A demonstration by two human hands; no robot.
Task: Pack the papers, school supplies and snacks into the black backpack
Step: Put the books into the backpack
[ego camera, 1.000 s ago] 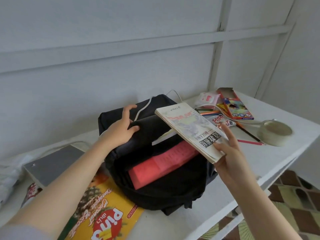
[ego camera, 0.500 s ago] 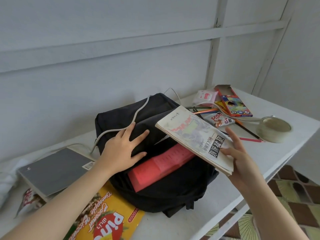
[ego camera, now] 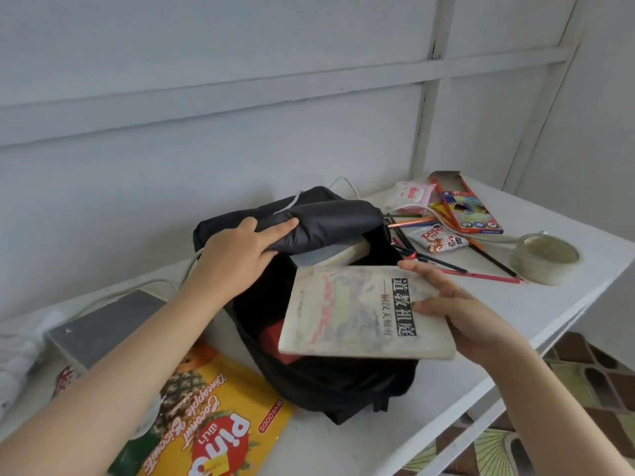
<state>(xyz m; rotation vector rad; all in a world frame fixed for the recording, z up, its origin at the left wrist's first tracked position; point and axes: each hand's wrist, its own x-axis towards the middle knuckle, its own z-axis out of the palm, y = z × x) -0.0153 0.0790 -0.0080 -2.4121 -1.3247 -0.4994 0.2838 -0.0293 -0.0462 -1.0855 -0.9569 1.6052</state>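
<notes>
1. The left hand (ego camera: 240, 249) grips the folded flap of the black backpack (ego camera: 343, 383) and holds it open. The right hand (ego camera: 457, 314) holds a worn book (ego camera: 364, 310) by its edge, thumb on the cover, over the opening.
2. The backpack lies on the white table (ego camera: 515, 338). Inside I see a red item (ego camera: 275, 341) and a pale book (ego camera: 347, 255) under the flap.
3. Packing seems only started: the yellow biscuit box (ego camera: 213, 431), pencil box (ego camera: 467, 207), snack packet (ego camera: 439, 238) and loose pencils (ego camera: 481, 276) wait outside.

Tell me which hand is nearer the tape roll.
Right. The right hand holds the book just short of the tape roll; the left hand grips the backpack flap, farther away.
</notes>
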